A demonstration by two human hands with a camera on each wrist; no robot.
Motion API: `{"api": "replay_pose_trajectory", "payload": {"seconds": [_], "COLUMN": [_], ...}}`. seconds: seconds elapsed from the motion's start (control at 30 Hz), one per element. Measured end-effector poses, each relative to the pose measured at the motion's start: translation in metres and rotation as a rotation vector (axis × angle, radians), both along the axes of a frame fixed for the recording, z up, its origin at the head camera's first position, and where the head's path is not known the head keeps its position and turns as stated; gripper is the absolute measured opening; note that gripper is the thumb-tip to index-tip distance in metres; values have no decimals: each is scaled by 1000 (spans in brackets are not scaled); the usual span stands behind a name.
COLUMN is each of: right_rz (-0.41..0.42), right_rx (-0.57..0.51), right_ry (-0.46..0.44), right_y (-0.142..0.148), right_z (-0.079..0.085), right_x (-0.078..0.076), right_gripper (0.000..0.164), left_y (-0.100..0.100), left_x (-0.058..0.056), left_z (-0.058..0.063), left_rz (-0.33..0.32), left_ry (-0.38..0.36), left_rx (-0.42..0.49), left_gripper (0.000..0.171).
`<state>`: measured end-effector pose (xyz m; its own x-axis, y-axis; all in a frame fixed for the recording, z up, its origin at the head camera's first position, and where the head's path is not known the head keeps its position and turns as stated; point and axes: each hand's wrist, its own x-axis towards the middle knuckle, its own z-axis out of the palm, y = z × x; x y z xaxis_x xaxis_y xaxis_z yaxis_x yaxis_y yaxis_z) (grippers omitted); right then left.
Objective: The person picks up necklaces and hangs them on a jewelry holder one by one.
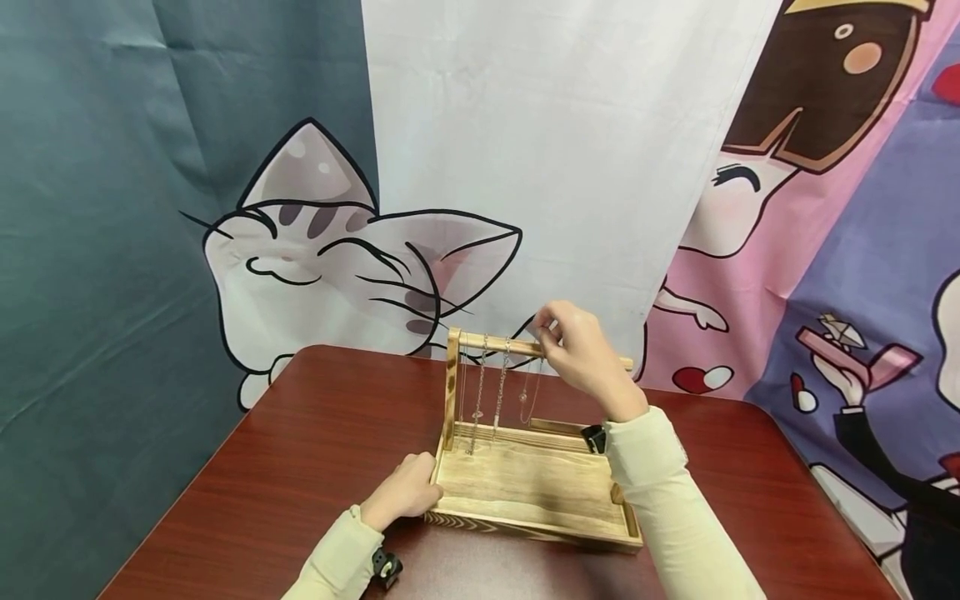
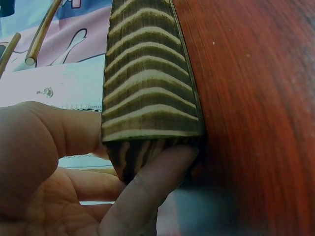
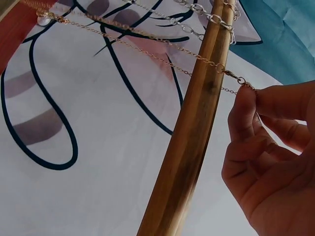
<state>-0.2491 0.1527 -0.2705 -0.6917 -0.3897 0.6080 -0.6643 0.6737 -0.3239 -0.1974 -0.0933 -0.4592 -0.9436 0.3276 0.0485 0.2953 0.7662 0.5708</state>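
Observation:
A wooden jewelry stand has a shallow tray and a horizontal rod on an upright. My left hand grips the tray's left end; in the left wrist view its thumb and fingers pinch the dark-grained wooden corner. Up at the rod, my right hand pinches a thin gold necklace by its clasp end, between thumb and index finger. The necklace drapes across the rod, its small pendant hanging below. Silver chain necklaces hang to its left.
Under the stand is a reddish-brown table. Behind it hang cartoon-printed curtains. A wooden strip runs along the tray's back. Each wrist wears a black camera mount.

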Motion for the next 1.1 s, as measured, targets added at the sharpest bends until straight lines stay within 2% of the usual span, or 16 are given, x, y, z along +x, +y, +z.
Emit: {"api": "replay_pose_trajectory", "payload": {"seconds": [0.53, 0.83, 1.1], "right_rz": [11, -39, -25], "right_rx": [-11, 21, 13], "right_ry": [-109, -84, -64], "right_y": [-6, -3, 1], "right_z": [0, -3, -5], "right_x": [1, 1, 1], "right_gripper": [12, 10, 10], "left_y": [-1, -1, 1], "left_x": [0, -1, -2], "left_z": [0, 0, -1], "left_rz": [-5, 4, -13], "left_ry": [-2, 8, 14], "left_rx": [-1, 4, 6], "left_gripper": [13, 14, 14]}}
